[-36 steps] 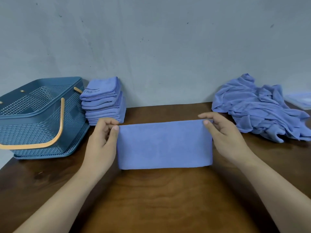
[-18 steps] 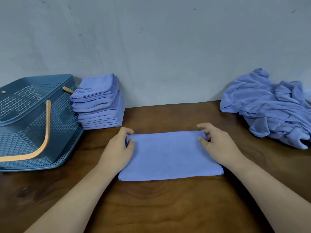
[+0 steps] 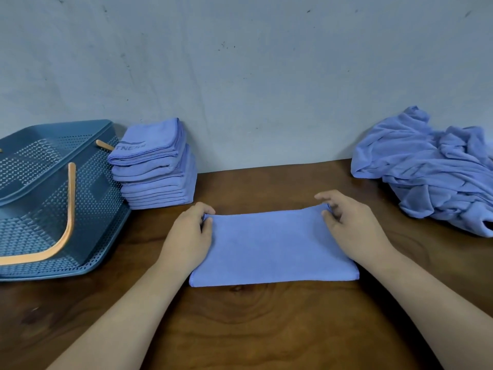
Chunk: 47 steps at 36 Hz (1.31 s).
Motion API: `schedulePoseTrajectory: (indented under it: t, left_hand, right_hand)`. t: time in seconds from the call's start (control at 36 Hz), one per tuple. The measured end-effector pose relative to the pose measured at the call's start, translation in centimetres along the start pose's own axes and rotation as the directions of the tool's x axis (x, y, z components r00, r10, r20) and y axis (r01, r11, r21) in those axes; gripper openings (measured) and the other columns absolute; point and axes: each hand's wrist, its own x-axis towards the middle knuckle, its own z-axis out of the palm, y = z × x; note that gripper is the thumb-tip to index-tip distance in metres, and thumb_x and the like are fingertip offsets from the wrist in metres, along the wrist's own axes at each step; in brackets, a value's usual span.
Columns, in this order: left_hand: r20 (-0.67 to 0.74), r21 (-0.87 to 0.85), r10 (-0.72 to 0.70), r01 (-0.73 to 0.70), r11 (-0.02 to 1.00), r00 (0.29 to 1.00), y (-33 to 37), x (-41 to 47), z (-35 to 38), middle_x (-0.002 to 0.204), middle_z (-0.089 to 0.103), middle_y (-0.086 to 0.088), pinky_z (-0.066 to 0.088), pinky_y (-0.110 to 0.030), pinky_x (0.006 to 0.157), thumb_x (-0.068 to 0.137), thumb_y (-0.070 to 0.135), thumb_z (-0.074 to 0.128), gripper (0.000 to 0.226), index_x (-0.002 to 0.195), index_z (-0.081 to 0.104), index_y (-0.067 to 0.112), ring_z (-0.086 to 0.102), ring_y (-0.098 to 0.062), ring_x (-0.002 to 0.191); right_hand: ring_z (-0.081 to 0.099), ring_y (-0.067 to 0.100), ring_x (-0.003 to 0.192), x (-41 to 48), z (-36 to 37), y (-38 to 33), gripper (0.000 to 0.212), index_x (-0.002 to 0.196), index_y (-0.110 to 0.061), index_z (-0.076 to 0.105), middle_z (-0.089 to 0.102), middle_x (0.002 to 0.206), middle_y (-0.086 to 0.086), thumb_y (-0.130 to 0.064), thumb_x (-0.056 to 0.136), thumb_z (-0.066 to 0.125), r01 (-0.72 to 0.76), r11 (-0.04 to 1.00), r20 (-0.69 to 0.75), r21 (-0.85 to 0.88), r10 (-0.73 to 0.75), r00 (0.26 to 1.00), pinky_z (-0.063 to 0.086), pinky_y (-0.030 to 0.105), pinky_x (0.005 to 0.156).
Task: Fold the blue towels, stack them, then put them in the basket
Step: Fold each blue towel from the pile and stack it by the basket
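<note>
Left hand (image 3: 186, 236) and right hand (image 3: 352, 222) each pinch a far corner of the folded towel (image 3: 272, 249).

Free room lies along the near edge of the desk (image 3: 266, 329) and at the middle of its far edge. The basket (image 3: 101, 209) and the folded stack (image 3: 157, 180) fill the far left corner, the loose pile (image 3: 426, 177) the far right.
</note>
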Motion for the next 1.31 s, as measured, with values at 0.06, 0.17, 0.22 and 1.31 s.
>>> schedulePoseTrajectory:
  t: [0.06,0.17,0.22,1.31]
  left_hand:
    - [0.002,-0.007,-0.003,0.003,1.0,1.0,-0.1,0.1,0.1,0.093,0.065,0.013,0.046,-0.019,0.072,0.105,0.015,0.055,0.016,0.108,0.062,0.03,0.062,-0.005,0.086]
    - [-0.006,-0.015,-0.037,0.037,0.999,0.999,-0.2,0.2,0.1,0.091,0.066,0.014,0.046,-0.021,0.066,0.107,0.016,0.054,0.017,0.111,0.061,0.03,0.063,-0.006,0.082]
    - [-0.016,-0.024,-0.071,0.07,0.997,0.997,-0.2,0.3,-0.1,0.092,0.067,0.012,0.053,-0.03,0.069,0.107,0.019,0.054,0.016,0.112,0.062,0.031,0.064,-0.008,0.082]
    - [0.548,0.385,0.003,-0.256,0.887,0.837,4.8,-2.6,1.0,0.173,-0.024,0.017,-0.009,-0.045,0.131,0.081,0.102,0.02,0.101,0.163,-0.012,0.053,-0.029,-0.013,0.158]
  right_hand:
    - [0.064,0.005,0.083,0.5,0.1,-0.1,0.036,0.13,-0.034,0.064,0.066,0.091,-0.011,-0.013,0.101,0.062,0.007,1.0,-0.042,-0.017,-0.008,0.999,0.054,0.028,0.075]
    - [0.058,0.003,0.079,1.1,1.0,0.7,0.03,0.131,-0.024,0.066,0.057,0.086,-0.015,-0.014,0.103,0.061,0.014,0.993,0.01,-0.115,-0.013,1.0,0.046,0.028,0.069]
    - [0.056,0.002,0.079,1.2,1.2,0.9,0.028,0.129,-0.023,0.067,0.055,0.087,-0.018,-0.015,0.103,0.061,0.009,0.991,0.012,-0.133,-0.008,1.0,0.043,0.025,0.068]
    - [-0.026,0.016,0.159,-2.2,2.0,-4.9,0.09,0.157,-0.066,-0.006,-0.022,0.173,-0.016,-0.103,0.079,0.019,0.256,0.896,0.592,-0.363,0.009,0.806,-0.005,0.043,0.132]
